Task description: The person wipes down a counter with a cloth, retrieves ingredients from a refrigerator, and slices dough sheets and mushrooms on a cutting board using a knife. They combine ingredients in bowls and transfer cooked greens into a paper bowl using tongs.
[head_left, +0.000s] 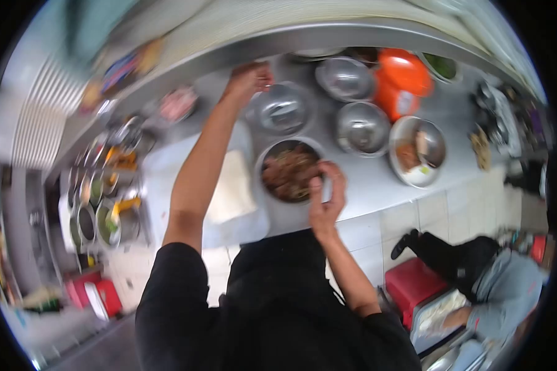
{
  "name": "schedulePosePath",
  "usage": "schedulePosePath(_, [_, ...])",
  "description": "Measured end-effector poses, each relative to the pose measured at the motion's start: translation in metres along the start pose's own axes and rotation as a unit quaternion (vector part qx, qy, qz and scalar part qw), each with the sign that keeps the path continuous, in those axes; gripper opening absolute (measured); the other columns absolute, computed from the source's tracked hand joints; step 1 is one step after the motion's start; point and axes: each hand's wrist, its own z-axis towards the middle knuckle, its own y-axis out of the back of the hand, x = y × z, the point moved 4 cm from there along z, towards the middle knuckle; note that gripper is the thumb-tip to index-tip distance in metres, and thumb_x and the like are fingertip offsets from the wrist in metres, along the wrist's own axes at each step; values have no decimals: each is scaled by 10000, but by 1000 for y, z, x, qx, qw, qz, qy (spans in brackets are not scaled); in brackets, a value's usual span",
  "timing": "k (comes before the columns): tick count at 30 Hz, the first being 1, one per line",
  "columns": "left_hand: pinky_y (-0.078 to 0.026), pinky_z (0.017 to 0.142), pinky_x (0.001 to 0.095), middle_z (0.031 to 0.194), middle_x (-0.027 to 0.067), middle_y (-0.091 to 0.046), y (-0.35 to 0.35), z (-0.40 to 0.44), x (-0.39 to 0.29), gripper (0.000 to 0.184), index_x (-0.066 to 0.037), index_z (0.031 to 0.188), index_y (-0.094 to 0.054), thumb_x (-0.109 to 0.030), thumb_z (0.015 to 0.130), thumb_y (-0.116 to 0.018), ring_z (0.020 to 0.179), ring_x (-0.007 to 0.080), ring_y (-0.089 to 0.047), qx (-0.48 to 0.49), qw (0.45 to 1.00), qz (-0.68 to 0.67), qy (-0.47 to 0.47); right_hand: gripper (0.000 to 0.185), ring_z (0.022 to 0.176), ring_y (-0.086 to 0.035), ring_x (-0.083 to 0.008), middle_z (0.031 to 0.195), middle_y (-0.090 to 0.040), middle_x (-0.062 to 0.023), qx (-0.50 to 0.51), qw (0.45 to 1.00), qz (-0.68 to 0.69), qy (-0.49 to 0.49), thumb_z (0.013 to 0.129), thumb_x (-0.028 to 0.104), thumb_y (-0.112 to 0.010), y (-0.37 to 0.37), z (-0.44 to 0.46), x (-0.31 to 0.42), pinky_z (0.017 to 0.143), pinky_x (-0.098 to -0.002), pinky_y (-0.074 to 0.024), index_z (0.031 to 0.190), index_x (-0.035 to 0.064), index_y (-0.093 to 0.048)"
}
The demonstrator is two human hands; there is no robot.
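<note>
My left hand is stretched far forward at the edge of a metal bowl; its fingers are curled, and what they hold, if anything, is blurred. My right hand rests at the right rim of a bowl of brown meat, its thumb and fingers curved and apart. Beneath my left forearm lies a white board with a pale flat sheet on it.
More metal bowls and an orange container stand to the right, beside a bowl with mixed food. Small pots are at left. A co-worker in grey bends over a tub at lower right.
</note>
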Motion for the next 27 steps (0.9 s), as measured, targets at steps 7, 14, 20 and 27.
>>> schedulePosePath(7, [-439,549,341,591,89,-589,249,-319,3,270,7,796,-656,-254,858,-690,540,190,-542,-301,842,433,-114,258,1111,-554,-351,1149,-621,-159,197,974,28,108,879,95,-615,-118,-55,76,967,-405,-417,1124,12,-613])
schedulePosePath(14, [-476,811,476,1084,204,-616,354,-457,62,315,-46,1075,-623,-221,819,-679,895,418,-588,-423,608,664,-104,733,1209,-398,-396,1343,-437,-247,236,887,-396,-17,832,394,-674,-245,-67,21,983,-513,-350,1386,-4,-405])
schedulePosePath(20, [-534,719,470,1022,197,-643,383,-387,48,389,-56,1138,-600,-272,821,-667,873,363,-652,-308,694,650,-30,865,1248,-359,-407,1365,-411,-252,187,855,-468,-124,791,502,-659,-261,-55,3,1003,-529,-305,1424,-2,-355])
schedulePosePath(27, [-547,776,438,950,156,-693,409,-349,43,269,-101,977,-719,-284,783,-692,889,342,-673,-257,679,683,77,721,1269,-362,-380,1357,-436,-211,272,874,-403,-17,796,472,-679,-279,-68,-6,1023,-531,-297,1371,81,-488])
